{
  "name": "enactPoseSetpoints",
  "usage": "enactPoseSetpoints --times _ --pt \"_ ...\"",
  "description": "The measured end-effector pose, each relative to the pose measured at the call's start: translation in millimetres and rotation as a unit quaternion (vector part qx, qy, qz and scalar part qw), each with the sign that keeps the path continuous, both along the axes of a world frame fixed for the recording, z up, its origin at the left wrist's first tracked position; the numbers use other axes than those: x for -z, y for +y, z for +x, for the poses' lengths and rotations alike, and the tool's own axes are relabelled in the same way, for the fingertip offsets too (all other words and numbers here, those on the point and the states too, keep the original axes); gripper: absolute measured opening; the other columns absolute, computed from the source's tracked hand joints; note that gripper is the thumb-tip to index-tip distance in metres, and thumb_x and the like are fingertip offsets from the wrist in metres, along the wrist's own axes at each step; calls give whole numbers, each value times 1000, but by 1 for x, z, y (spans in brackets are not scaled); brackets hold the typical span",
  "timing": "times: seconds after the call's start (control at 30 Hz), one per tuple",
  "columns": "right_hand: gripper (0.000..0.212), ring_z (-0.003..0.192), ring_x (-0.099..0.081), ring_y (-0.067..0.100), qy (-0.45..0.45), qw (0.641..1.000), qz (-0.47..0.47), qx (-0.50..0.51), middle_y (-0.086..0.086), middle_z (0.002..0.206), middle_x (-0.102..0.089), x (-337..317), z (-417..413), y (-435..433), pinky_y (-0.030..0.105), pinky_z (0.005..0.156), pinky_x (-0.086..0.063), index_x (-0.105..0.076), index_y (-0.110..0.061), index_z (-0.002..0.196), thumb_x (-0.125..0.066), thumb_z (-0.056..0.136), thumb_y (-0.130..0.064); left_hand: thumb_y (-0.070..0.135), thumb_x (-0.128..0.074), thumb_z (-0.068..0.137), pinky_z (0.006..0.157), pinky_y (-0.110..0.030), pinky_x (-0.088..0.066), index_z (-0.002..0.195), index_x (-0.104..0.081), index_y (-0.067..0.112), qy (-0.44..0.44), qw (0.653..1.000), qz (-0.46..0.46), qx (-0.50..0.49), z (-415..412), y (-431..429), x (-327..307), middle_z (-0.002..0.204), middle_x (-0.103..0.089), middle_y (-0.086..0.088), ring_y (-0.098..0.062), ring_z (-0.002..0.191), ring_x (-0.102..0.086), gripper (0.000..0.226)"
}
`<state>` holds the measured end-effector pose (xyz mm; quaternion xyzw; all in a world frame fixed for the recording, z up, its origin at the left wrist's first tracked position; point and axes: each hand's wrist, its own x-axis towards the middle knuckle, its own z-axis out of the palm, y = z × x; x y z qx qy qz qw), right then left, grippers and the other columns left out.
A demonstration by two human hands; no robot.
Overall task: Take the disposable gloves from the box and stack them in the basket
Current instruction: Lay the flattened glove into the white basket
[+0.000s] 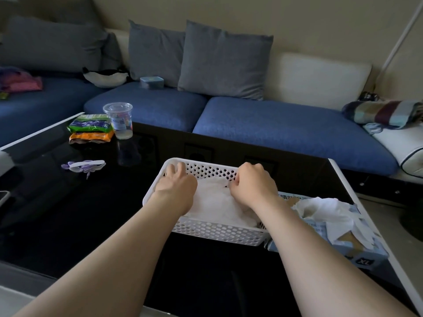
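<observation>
A white perforated basket (212, 231) stands on the black glass table in front of me. Thin white disposable gloves (214, 202) lie piled inside it. Both my hands are down in the basket. My left hand (176, 181) rests at the basket's far left corner, fingers spread and reaching toward the wall. My right hand (251, 181) has its fingers curled and pinches the glove material near the far wall. To the right of the basket lies the pale blue glove box (357, 243), torn open, with white gloves (325, 211) spilling out of its top.
On the table's far left stand a clear plastic cup (119, 120) and stacked snack packets (90, 129); a purple-and-white small item (84, 165) lies nearer. A blue sofa (274, 126) with grey cushions runs behind. The table's white edge (366, 213) runs along the right.
</observation>
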<state>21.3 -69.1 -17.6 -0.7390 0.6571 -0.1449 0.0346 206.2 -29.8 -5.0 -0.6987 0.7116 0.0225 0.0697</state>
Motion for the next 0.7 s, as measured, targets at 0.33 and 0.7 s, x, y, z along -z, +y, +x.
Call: enactPoseSetpoints --times 0.33,0.7 --pt "14 67 -60 20 36 992 118 -18 -1 70 -59 -15 -2 16 34 76 -57 -64 -15 71 -68 78 -4 42 -78 91 110 -48 -45 146 -47 23 176 979 107 2 -6 -9 14 151 -39 -7 -32 133 -49 65" --pt "32 101 -68 29 58 991 85 -89 8 111 -67 -24 1 22 41 84 -60 -72 -16 113 -65 88 2 59 -79 83 115 -60 -41 159 -24 51 146 977 155 2 -4 -14 19 165 -22 -8 -40 148 -35 94"
